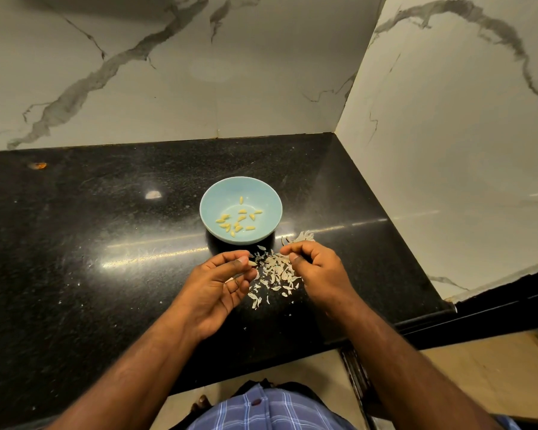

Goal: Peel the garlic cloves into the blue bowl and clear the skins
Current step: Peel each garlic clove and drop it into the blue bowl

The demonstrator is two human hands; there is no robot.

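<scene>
A light blue bowl (pixel 209 202) stands on the black counter and holds several peeled yellow garlic cloves (pixel 238 219). Just in front of it lies a loose pile of white garlic skins (pixel 275 274). My left hand (pixel 219 282) is palm up left of the pile and pinches a small garlic clove (pixel 252 263) between thumb and fingertips. My right hand (pixel 316 268) hovers over the right side of the pile with curled fingers, thumb against the fingertips; whether it holds a bit of skin is hidden.
The black granite counter (pixel 106 243) runs into a corner of white marble walls (pixel 448 135). Its front edge is close to my body, and it ends at the right by a dark ledge (pixel 494 302). A small orange speck (pixel 38 165) lies far left.
</scene>
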